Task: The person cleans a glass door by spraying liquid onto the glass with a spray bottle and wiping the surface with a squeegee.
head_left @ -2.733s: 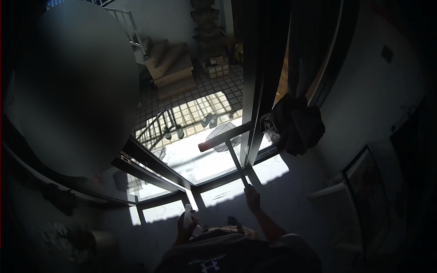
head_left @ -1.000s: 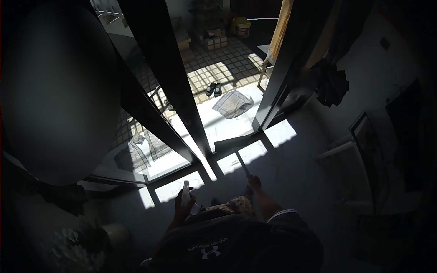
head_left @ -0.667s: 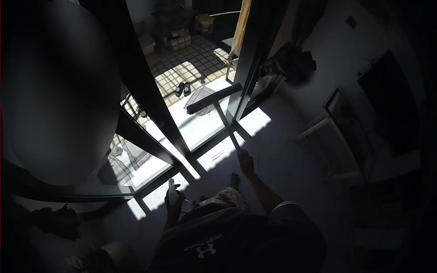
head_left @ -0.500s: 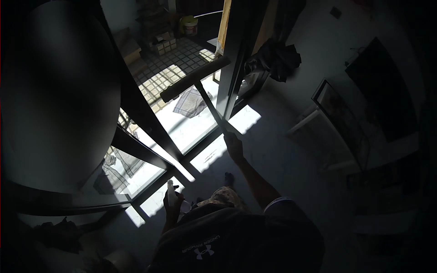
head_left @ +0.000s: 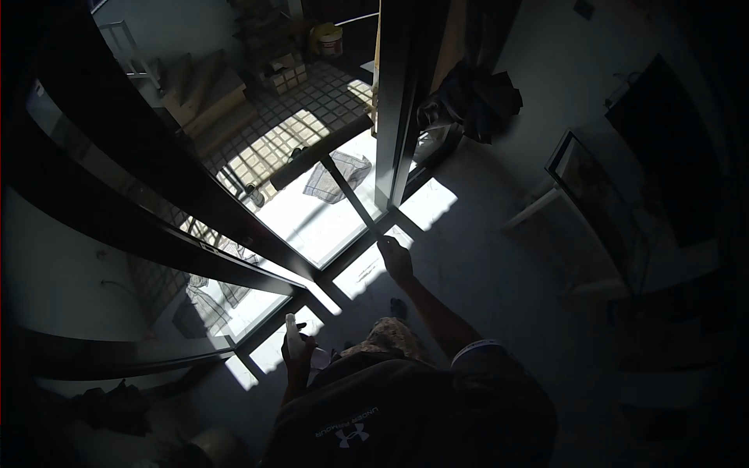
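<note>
My right hand (head_left: 397,262) is wrapped round the handle of a window squeegee (head_left: 321,154). Its wide, dark head is tilted up to the right, in front of the glass door (head_left: 312,234); whether it touches the glass I cannot tell. Lower and to the left, my left hand (head_left: 296,360) grips a white spray bottle (head_left: 293,331), nozzle upward, near the door's bottom frame. Beyond the glass a checked cloth (head_left: 335,178) lies on the sunlit floor.
Dark door frames (head_left: 234,226) cross the left side. A tied dark curtain (head_left: 472,101) hangs right of the doorway. Framed panels (head_left: 597,207) lean at the right wall. Outside are steps (head_left: 199,90), tiles and a bucket (head_left: 328,40).
The squeegee head has shifted slightly left and down, and my right hand has come a little lower. The large pale blur at the left is gone, showing the door frames and steps.
</note>
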### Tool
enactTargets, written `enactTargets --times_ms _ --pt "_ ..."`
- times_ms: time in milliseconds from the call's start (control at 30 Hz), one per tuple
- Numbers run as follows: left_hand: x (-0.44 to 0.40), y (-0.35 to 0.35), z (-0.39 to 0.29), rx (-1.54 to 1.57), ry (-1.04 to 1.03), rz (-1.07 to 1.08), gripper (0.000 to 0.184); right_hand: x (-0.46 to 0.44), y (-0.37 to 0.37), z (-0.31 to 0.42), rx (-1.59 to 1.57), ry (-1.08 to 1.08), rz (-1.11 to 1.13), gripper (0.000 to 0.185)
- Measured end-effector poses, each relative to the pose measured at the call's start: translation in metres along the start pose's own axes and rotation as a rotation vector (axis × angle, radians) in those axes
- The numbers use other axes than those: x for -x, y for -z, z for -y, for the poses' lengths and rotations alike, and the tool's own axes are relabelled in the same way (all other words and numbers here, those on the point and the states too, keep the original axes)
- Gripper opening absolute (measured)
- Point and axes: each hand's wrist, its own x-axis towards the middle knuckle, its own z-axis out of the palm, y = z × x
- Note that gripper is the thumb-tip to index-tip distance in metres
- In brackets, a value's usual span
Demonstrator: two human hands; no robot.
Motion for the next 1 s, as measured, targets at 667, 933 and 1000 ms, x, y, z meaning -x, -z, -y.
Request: enactTargets --times_ms 667,933,1000 --pt "-0.075 -0.105 -0.042 0.090 -0.123 0.000 0.068 -0.011 0.070 -0.098 0.095 -0.040 0.175 0.027" --pt "-0.106 -0.148 -0.013 0.108 -0.212 -0.095 0.070 -0.029 0.103 -0.115 0.169 -0.028 0.238 0.033" --pt "-0.100 -0.147 -0.050 0.229 -0.009 0.010 0.049 -0.036 0.110 -0.116 0.142 0.007 0.223 0.034"
